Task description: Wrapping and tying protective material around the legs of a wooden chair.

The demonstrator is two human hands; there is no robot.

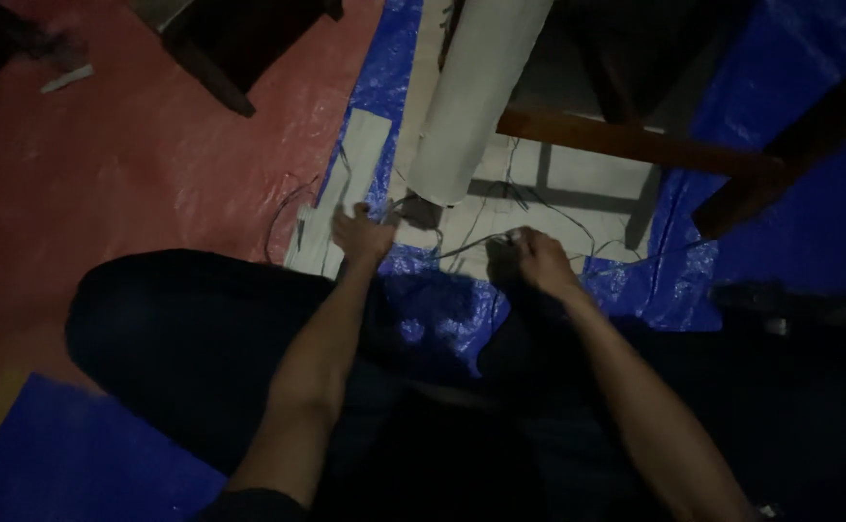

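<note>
Both hands reached out over the floor in front of the seated person, whose legs in dark trousers (181,338) were folded to either side. The left hand (363,235) was curled loosely, thumb up, with its fingers closed about a thin grey wire (462,246) near the foot of a pale cylinder (471,97). The right hand (536,256) was also closed, pinching the same wire at its fingertips, so that a short length ran nearly taut between the two hands. How tightly either hand gripped could not be told in the dim light.

More of the thin wire lay in loose loops on the pale floor panel (578,193) beyond the hands, some of it trailing off to the left toward the edge of the red sheet (152,164). The pale cylinder stood tilted, its lower end resting on the panel just beyond the left hand. A blue tarpaulin (442,309) covered the floor under and between the forearms and stretched away to the right. A brown wooden bar (636,140) crossed behind the cylinder, meeting a darker beam (790,145) at the right. Dark furniture legs (220,77) stood on the red sheet at the upper left, and a small white object (67,77) lay near them, too blurred to identify.
</note>
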